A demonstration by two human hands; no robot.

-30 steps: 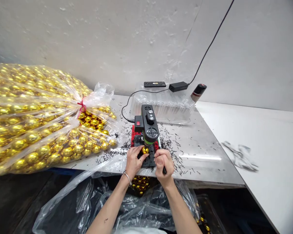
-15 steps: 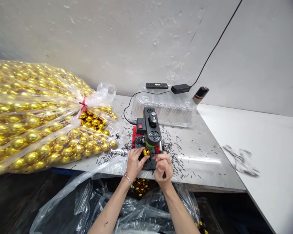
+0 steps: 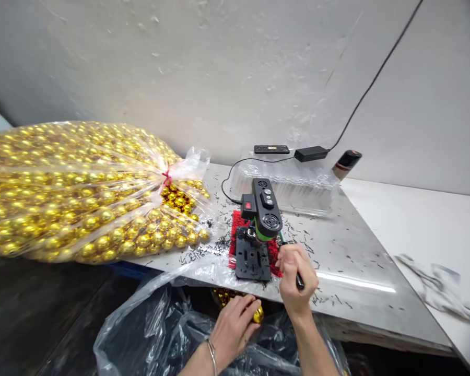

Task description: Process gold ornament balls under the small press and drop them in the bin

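Observation:
My left hand [image 3: 237, 326] is low, below the table's front edge and over the clear plastic bag [image 3: 137, 334]. Its thumb and fingers close on a shiny gold ball [image 3: 258, 315]. My right hand [image 3: 297, 277] is wrapped around the black-ended lever [image 3: 300, 282] at the right side of a small black bench drill [image 3: 266, 209]. Under the drill head, the black slotted base plate [image 3: 253, 261] has no ball on it. The plate rests on a red mat [image 3: 233, 250]. More gold balls [image 3: 223, 295] show below the table edge, partly hidden by my left hand.
A big tied clear sack [image 3: 82, 193] full of gold balls lies at left. Behind the drill are a clear plastic tray [image 3: 290, 193], a power adapter [image 3: 311, 153], a remote [image 3: 271, 149] and a dark can [image 3: 347, 164]. Black shavings litter the metal tabletop [image 3: 348, 245]; white gloves [image 3: 434, 284] lie at right.
My left hand has drawn back from beneath the drill head, down over the bag, with a gold ball. My right hand stays on the lever. The whole view has shifted.

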